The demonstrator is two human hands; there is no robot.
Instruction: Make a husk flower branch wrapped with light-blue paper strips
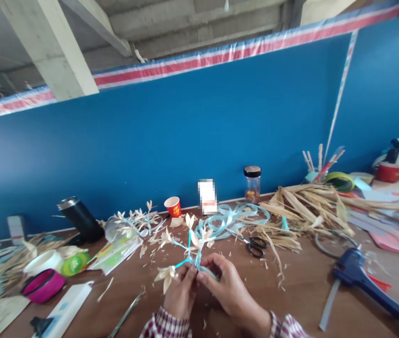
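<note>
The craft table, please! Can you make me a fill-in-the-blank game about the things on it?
1. The left hand and right hand hold cream-petalled craft flowers by their light-blue ____.
2. The metal-bladed scissors have looped handles coloured ____.
3. The small red paper cup stands to the ____ of the clear cylindrical jar.
4. The dark-blue plastic glue gun lies on the picture's ____ side.

Missing words: stems; black; left; right.

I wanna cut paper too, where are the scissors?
In the head view, the scissors lie right of centre, beside the blue ribbon, beyond the right hand.
</note>
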